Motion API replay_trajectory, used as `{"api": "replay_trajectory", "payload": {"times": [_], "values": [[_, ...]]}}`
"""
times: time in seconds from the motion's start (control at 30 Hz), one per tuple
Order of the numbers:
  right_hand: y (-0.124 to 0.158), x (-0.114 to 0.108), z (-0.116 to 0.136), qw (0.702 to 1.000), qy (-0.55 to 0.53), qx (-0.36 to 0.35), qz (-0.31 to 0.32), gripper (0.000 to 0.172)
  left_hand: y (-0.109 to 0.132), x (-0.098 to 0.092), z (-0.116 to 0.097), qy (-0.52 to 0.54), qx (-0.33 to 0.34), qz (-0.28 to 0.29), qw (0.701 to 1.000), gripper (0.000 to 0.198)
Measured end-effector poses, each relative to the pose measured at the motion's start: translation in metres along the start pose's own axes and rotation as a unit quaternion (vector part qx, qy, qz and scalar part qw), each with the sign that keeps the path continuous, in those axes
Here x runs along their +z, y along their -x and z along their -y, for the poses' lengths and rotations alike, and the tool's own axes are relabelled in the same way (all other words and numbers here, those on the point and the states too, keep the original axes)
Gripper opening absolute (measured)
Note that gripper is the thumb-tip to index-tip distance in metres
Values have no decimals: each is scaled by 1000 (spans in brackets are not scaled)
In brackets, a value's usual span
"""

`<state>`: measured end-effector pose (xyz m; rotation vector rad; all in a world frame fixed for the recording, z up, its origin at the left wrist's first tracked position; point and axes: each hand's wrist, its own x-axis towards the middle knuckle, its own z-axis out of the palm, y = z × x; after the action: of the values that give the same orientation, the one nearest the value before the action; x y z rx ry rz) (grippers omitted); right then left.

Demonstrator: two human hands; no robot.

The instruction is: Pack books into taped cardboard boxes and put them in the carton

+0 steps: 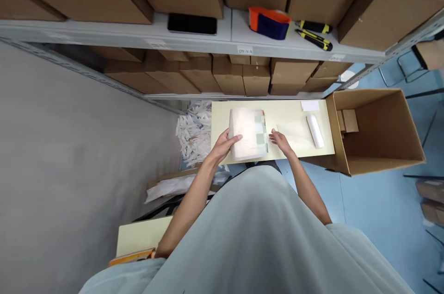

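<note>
A white flat package [248, 133] with a green checked edge lies on the pale yellow table [222, 118]. My left hand [226, 143] rests on the package's near left edge, fingers curled over it. My right hand [280, 141] sits just right of the package with fingers spread, touching a clear plastic bag [293, 131] that lies flat on the table. Farther right on the table lies a white roll [315, 130], with a small white label [310, 105] beyond it.
An open cardboard box [378, 132] stands right of the table with small boxes inside. A heap of white packing pieces [194, 132] lies to the left. The shelf above holds a black phone [192, 23], an orange tape dispenser [268, 21] and yellow-black knives [315, 37].
</note>
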<state>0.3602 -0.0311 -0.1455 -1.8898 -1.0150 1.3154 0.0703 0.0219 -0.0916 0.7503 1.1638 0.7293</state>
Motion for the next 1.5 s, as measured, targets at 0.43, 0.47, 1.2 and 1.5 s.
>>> {"api": "replay_trajectory", "payload": {"times": [0.43,0.47,1.2,1.5], "values": [[62,34,152,982,-74,-158,71,56,37,11,-18,152,71,-22,986,87],[63,32,153,983,-58,-165,62,54,37,13,-17,156,75,-25,985,86],[66,-4,155,975,86,-167,-118,73,34,39,-22,223,6,-12,975,67],[128,33,176,931,190,-297,-95,45,44,62,-42,63,166,-128,976,55]]}}
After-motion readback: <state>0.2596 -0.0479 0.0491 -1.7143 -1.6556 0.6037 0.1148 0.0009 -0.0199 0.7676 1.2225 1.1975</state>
